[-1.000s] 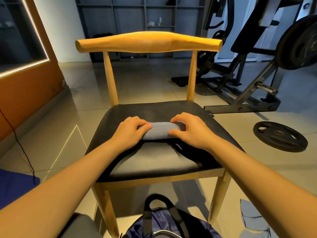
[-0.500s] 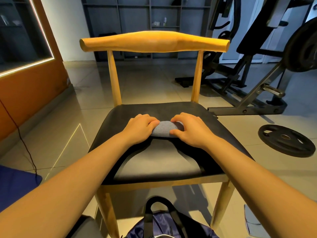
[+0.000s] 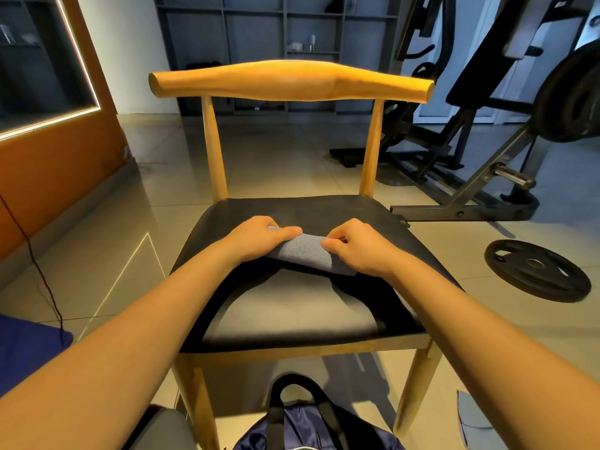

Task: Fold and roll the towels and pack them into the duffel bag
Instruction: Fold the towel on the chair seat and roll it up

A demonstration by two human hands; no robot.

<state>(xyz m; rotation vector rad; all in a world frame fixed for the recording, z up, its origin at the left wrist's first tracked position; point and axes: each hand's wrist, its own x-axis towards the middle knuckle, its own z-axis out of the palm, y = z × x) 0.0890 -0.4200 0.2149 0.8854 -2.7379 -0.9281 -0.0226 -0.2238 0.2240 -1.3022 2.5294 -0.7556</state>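
A small grey towel (image 3: pixel 306 253), rolled into a short bundle, lies across the middle of the black seat of a wooden chair (image 3: pixel 324 319). My left hand (image 3: pixel 259 237) grips its left end with curled fingers. My right hand (image 3: pixel 357 246) pinches the right end between thumb and fingers. The navy duffel bag (image 3: pixel 305 427) with black handles sits on the floor just in front of the chair, partly cut off by the bottom edge of the view.
A black weight plate (image 3: pixel 535 269) lies on the floor to the right, with a gym machine (image 3: pixel 480 151) behind it. Another grey cloth (image 3: pixel 469 417) lies at lower right. A blue mat (image 3: pixel 22 349) and a cable are at left.
The towel roll has grown tighter and now tilts down toward the right. My right hand has changed from lying over it to pinching its end.
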